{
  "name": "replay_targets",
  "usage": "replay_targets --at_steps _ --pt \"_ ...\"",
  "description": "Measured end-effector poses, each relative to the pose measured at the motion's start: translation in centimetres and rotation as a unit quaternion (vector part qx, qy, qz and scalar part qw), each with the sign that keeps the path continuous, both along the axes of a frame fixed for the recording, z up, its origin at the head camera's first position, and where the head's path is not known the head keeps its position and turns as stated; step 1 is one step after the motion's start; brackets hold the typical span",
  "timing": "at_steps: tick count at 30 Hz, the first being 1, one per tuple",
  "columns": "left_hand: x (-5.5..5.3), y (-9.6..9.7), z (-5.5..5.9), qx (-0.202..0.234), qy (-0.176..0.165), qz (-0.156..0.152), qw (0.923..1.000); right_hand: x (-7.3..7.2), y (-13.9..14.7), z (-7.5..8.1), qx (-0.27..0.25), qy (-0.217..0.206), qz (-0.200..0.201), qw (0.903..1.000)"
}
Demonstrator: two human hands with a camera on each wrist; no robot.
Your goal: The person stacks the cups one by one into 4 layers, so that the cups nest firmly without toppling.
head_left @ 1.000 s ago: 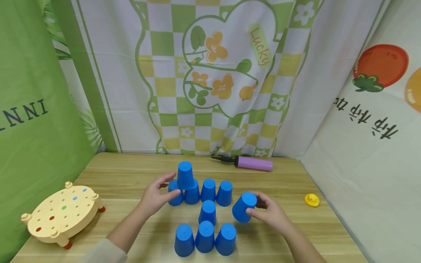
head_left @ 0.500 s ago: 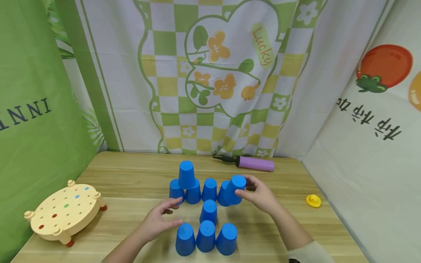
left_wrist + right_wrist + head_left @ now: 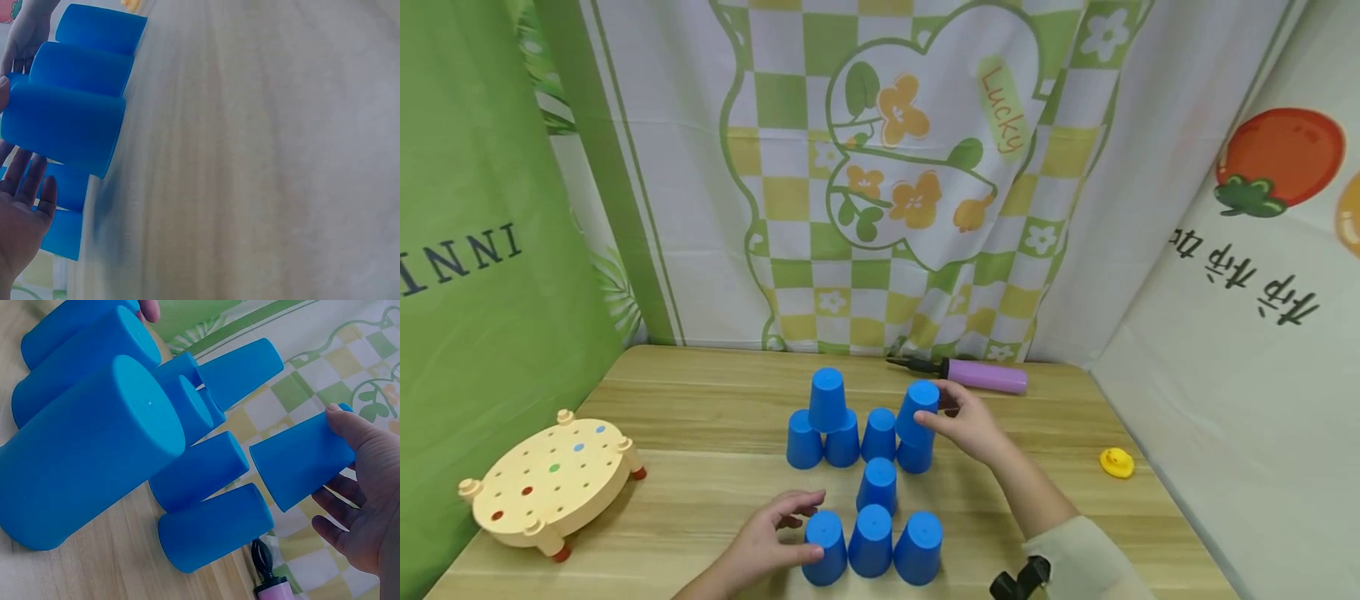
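I see the right hand (image 3: 967, 423) pinching a cup (image 3: 913, 407), now higher; the left hand (image 3: 764, 538), spread, has reached the front-left cup (image 3: 826, 557), contact perhaps uncertain.

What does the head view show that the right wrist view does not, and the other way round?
Only the head view: the yellow duck, the cream dotted board and the red fruit print.

Only the right wrist view: a gap between the rim of the held cup and the two cups beneath; from the head they overlap.

Both: the right hand gripping that cup, the checkered curtain, the pump and left hand, these last two only partly at the wrist.
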State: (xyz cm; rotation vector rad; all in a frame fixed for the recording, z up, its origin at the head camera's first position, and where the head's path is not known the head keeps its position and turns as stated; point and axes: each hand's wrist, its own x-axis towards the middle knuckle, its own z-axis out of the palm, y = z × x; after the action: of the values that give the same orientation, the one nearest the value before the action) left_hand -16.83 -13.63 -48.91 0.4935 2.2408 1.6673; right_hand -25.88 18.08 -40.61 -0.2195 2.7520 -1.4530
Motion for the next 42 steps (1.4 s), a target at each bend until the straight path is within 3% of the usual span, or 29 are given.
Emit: replay_targets --at_steps 6,25,33,42 --pt "0.3 0.3 -0.7 -0.005 -0.02 -0.014 0.9997 -1.1 -0.8 -0.1 -0.009 0.0 -0.004 0.9999" --pt "0.6 0.4 -0.7 0.009 -0.045 0.02 0.9987 -2.5 -1.8 -0.6 0.011 -0.006 -0.005 0.9999" --pt "0.3 -0.3 0.4 -0.01 -0.005 0.056 0.9983 -2.7 -1.8 -0.9 0.003 -0.007 -0.005 1.0" --pt "-0.8 -0.2 2.3 -0.013 0.051 0.117 0.9917 -2.5 -1.5 -1.0 0.01 -0.011 -0.001 0.9999"
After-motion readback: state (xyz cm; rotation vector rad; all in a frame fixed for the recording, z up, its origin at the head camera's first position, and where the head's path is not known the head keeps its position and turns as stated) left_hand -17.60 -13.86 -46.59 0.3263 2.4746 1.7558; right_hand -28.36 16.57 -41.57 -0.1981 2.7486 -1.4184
